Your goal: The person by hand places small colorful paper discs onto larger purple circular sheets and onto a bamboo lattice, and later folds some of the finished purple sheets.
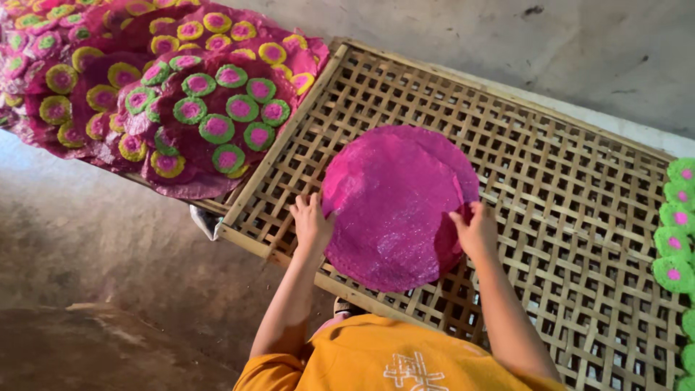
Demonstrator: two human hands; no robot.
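Note:
A large round magenta sheet [394,206], thin and glistening, lies on a woven bamboo lattice tray [579,217]. My left hand [311,221] grips the sheet's left edge with the fingers curled over the rim. My right hand [474,228] pinches its right edge, where the sheet is slightly folded up. Both arms reach out from my orange shirt [376,358] at the bottom of the view.
A pile of magenta sheets topped with green and yellow rings with pink centres [195,101] covers another tray at the upper left. Small green rounds with pink centres [677,246] line the right edge. A grey concrete floor [94,246] lies to the left, and a wall [579,51] behind.

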